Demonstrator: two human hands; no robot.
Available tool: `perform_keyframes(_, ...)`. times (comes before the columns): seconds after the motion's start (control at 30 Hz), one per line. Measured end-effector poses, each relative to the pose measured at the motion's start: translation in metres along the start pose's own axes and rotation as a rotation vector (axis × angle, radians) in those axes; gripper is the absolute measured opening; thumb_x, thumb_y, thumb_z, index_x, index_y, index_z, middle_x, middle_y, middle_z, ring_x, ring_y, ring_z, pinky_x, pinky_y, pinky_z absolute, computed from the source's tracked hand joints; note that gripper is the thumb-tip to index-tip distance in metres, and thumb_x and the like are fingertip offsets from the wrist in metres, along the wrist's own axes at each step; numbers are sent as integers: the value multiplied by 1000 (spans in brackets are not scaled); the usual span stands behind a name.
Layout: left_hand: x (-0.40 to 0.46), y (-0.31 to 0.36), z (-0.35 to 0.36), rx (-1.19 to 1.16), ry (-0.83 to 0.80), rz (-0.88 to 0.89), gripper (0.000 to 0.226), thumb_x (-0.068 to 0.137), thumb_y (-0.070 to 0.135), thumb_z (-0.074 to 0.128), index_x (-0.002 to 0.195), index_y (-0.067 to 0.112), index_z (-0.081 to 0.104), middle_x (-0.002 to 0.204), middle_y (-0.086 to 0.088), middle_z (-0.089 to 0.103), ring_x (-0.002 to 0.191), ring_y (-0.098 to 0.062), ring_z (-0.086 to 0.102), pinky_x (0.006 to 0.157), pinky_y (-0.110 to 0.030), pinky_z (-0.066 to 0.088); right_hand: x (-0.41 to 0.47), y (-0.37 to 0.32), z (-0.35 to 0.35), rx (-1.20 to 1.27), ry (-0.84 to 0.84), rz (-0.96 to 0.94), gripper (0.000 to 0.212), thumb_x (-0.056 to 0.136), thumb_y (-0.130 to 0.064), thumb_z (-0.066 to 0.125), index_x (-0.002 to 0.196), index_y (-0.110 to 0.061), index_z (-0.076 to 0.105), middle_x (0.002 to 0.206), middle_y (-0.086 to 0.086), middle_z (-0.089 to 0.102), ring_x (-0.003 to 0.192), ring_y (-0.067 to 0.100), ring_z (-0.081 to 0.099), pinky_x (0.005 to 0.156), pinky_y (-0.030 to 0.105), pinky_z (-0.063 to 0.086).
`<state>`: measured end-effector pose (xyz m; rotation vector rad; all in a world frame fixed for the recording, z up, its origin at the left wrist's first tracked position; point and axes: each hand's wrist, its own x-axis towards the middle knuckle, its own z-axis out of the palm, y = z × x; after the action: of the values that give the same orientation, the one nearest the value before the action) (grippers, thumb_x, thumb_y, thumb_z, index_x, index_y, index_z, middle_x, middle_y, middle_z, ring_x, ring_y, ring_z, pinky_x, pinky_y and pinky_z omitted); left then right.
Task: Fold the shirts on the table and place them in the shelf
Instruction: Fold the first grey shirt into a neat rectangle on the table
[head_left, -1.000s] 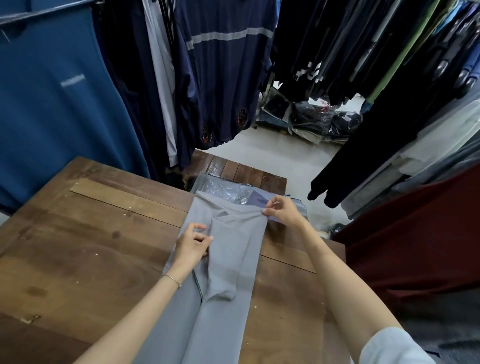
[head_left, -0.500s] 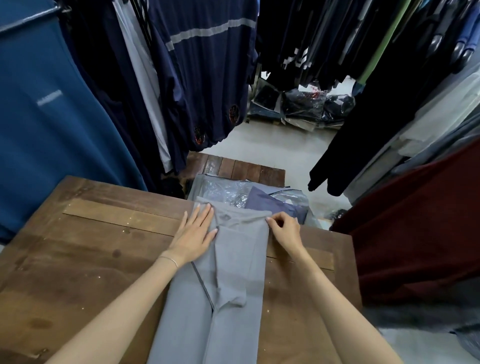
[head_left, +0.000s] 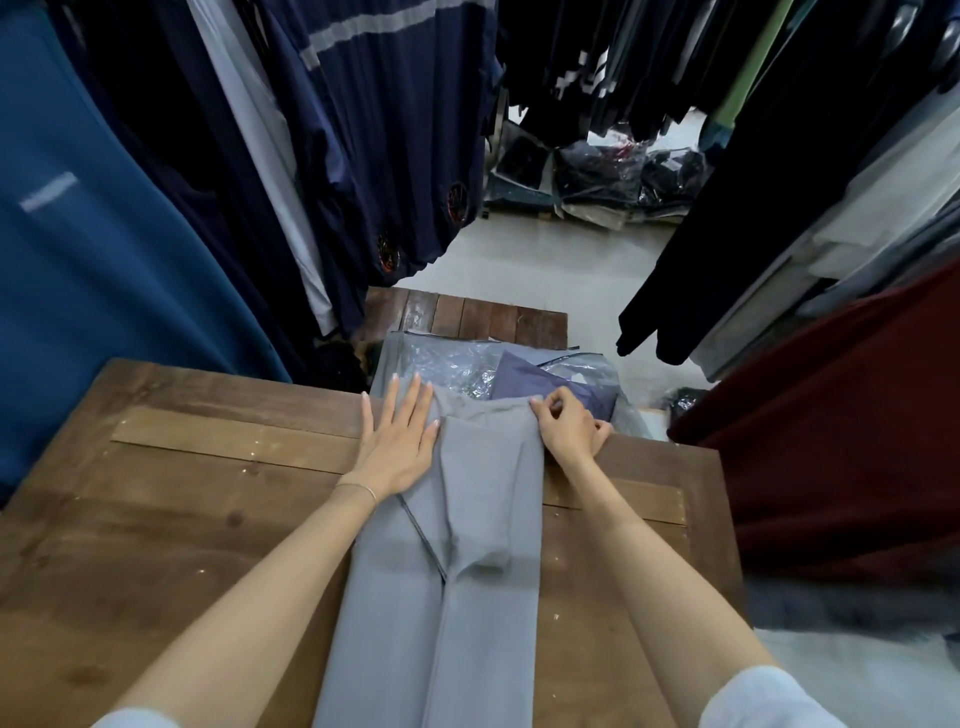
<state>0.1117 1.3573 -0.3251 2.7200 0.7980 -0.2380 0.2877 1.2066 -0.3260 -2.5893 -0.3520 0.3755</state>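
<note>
Where it runs off the lower frame edge, grey shirt (head_left: 457, 597) lies lengthwise on wooden desk (head_left: 182, 519). Left hand (head_left: 397, 441): fingers straight, pressing its far end. Right hand (head_left: 569, 428): fingers pinching far corner; folded purple garment (head_left: 540, 382) beyond partly hidden.

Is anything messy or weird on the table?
Not much. The grey shirt lies flat along the wooden table, with the left hand pressing it and the right hand pinching its far corner. Its far end hangs past the table edge over a crinkly plastic bag.
</note>
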Motion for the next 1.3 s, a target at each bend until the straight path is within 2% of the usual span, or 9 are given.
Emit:
perform_keyframes(0.13, 4, -1, -7, -48, -58, 8, 57, 103, 39, 12, 152, 19, -7, 158, 4, -18, 143, -21, -26, 114, -53, -16, 0, 5, 0, -50, -20, -42, 20, 95, -22, 38, 97, -25, 58, 101, 5, 70, 107, 24, 57, 93, 37, 26)
perform_keyframes(0.2, 0, -1, -7, -80, 66, 51, 54, 104, 31, 23, 152, 10, 11, 161, -4, 1, 147, -26, -12, 116, -50, -8, -5, 11, -4, -7, -35, -105, 26, 93, -13, 38, 107, -23, 57, 105, 5, 69, 110, 24, 56, 95, 36, 26)
perform_keyframes(0.3, -25, 12, -5, -137, 331, 244, 41, 98, 21, 37, 132, 5, 52, 142, -13, 48, 140, -30, 31, 113, -48, 25, -19, 21, -12, 56, 27, -211, 31, 95, -7, 41, 122, -14, 56, 120, 10, 62, 123, 28, 47, 106, 36, 23)
perform_keyframes(0.4, -65, 36, 8, -169, 339, 454, 41, 94, 37, 41, 119, 12, 64, 136, -5, 55, 135, -24, 38, 110, -46, 25, -39, 31, -6, 15, 25, -317, 37, 101, -15, 36, 136, -12, 48, 148, 11, 41, 144, 26, 23, 117, 41, 6)
perform_keyframes(0.5, -102, 47, 27, -14, 179, 526, 61, 93, 56, 39, 140, 19, 46, 152, 1, 36, 144, -20, 23, 115, -43, 12, -64, 41, 5, -132, -4, -415, 50, 101, -34, 19, 144, -18, 38, 158, 5, 22, 148, 19, 10, 118, 43, 0)
perform_keyframes(0.63, -127, 31, 42, -11, 126, 392, 62, 99, 48, 27, 153, 24, 8, 161, 4, 1, 148, -14, -3, 118, -41, 2, -85, 50, 6, -205, 37, -444, 60, 96, -41, 10, 145, -20, 37, 157, 3, 25, 147, 19, 17, 117, 45, 10)
perform_keyframes(0.8, -145, 28, 50, 9, 163, 160, 57, 102, 40, 10, 152, 12, 15, 160, -2, 12, 147, -18, 13, 116, -43, 14, -99, 64, -1, -232, 35, -411, 57, 97, -39, 19, 141, -14, 45, 153, 9, 34, 143, 25, 27, 115, 48, 20)
perform_keyframes(1.07, -150, 33, 56, -115, 199, 77, 60, 102, 41, 4, 151, 9, 17, 156, -3, 22, 143, -18, 25, 116, -35, 12, -127, 85, -10, -275, 7, -363, 55, 95, -34, 21, 135, -15, 53, 147, 12, 43, 137, 30, 40, 109, 52, 32)
perform_keyframes(1.3, -190, 41, 74, -208, 244, 56, 69, 96, 49, 17, 151, 12, -3, 159, 2, -5, 146, -8, -9, 119, -36, -3, -167, 89, -18, -27, -53, -304, 49, 103, -36, 30, 148, -17, 32, 160, 4, 13, 149, 19, 3, 119, 42, 0)
